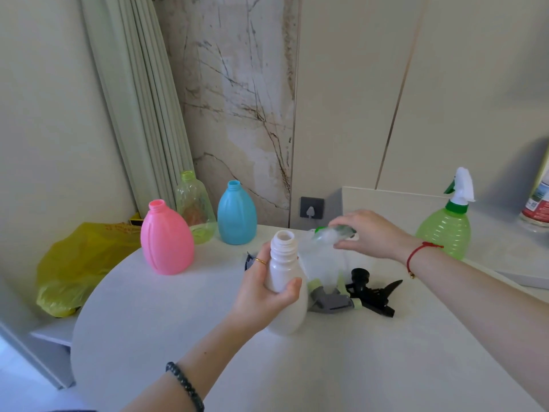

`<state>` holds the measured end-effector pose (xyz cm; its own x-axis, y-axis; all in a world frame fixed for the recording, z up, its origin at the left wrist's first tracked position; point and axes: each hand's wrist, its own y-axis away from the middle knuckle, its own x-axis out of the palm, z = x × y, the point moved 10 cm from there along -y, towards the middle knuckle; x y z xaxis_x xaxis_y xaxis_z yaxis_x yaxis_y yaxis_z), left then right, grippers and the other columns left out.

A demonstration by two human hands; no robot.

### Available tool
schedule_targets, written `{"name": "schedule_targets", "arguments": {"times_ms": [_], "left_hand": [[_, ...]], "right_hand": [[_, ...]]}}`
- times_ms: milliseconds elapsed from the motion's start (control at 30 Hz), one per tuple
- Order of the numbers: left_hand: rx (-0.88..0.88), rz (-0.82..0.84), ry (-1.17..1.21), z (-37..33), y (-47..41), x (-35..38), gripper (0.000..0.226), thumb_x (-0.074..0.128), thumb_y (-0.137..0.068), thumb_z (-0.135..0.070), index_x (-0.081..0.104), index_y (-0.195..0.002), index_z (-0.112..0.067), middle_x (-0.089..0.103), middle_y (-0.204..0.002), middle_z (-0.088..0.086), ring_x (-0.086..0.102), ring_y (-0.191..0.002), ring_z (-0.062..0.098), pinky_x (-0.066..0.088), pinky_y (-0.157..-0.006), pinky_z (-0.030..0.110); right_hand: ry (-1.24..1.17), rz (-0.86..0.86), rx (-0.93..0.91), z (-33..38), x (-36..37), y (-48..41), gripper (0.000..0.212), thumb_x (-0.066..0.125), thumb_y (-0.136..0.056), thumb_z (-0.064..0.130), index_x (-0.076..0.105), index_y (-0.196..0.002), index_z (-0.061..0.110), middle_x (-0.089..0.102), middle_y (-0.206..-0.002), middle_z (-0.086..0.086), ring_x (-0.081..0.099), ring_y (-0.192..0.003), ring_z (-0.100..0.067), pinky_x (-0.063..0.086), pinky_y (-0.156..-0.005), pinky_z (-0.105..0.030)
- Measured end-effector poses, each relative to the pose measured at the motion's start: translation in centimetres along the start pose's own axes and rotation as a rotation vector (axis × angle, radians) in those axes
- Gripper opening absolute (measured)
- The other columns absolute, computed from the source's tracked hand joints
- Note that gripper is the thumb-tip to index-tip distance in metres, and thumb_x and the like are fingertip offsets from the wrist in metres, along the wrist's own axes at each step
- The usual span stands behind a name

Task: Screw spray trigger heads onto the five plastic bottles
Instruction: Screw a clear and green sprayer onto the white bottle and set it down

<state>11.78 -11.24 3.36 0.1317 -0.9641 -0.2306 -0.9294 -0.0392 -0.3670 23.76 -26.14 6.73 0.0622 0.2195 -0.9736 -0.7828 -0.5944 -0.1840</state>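
Observation:
My left hand (264, 288) grips the neck of a white bottle (286, 292) standing open-mouthed on the round white table (154, 322). Just right of its mouth, my right hand (370, 233) holds a blurred white-and-green spray trigger head (329, 235). On the table to the right of the white bottle lie a grey and pale-green trigger head (332, 298) and a black trigger head (372, 291). Three uncapped bottles stand at the back left: pink (166, 239), clear yellow-green (194, 208), blue (236, 214). A green bottle (445, 230) at the right wears a white trigger head (460, 185).
A yellow plastic bag (77, 263) lies off the table's left edge. A dark object (249, 260) peeks out behind my left hand. A labelled container (539, 203) stands at the far right on a ledge. Walls and a folded screen close off the back.

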Motion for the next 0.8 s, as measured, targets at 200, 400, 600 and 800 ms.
{"name": "schedule_targets", "arguments": {"times_ms": [200,400,600,800], "left_hand": [[-0.009,0.004,-0.002,0.0,0.0,0.0,0.05,0.065,-0.063,-0.034,0.043,-0.097,-0.064,0.065,-0.1,-0.004,0.061,-0.088,0.004,0.05,-0.078,0.017],[-0.028,0.019,-0.004,0.3,0.0,0.0,0.044,0.064,-0.068,-0.028,0.046,-0.101,-0.052,0.065,-0.098,-0.006,0.061,-0.086,0.002,0.049,-0.075,0.013],[-0.036,0.02,0.027,0.2,0.1,0.1,0.043,0.063,-0.068,-0.026,0.047,-0.104,-0.042,0.064,-0.092,-0.008,0.061,-0.081,0.002,0.05,-0.072,0.014],[-0.034,0.019,0.027,0.1,0.1,0.1,0.044,0.063,-0.068,-0.026,0.047,-0.105,-0.041,0.063,-0.092,-0.008,0.06,-0.082,0.003,0.049,-0.072,0.012]], "right_hand": [[-0.104,-0.249,0.056,0.8,-9.7,0.9,0.042,0.068,-0.076,0.04,0.063,-0.108,0.014,0.067,-0.094,-0.004,0.056,-0.079,-0.019,0.035,-0.063,-0.026],[-0.535,-0.527,0.028,4.4,-21.8,3.6,0.026,0.063,-0.076,0.049,0.066,-0.077,0.023,0.059,-0.049,0.011,0.052,-0.048,0.0,0.044,-0.053,-0.012],[-0.59,-0.369,-0.139,10.2,-26.3,4.1,0.059,0.062,-0.068,0.054,0.06,-0.08,-0.004,0.055,-0.068,-0.008,0.057,-0.069,-0.025,0.054,-0.065,-0.018],[-0.408,-0.348,-0.107,11.6,-25.8,3.8,0.045,0.06,-0.078,0.045,0.063,-0.081,0.0,0.054,-0.056,-0.001,0.05,-0.044,0.003,0.041,-0.05,-0.004]]}}
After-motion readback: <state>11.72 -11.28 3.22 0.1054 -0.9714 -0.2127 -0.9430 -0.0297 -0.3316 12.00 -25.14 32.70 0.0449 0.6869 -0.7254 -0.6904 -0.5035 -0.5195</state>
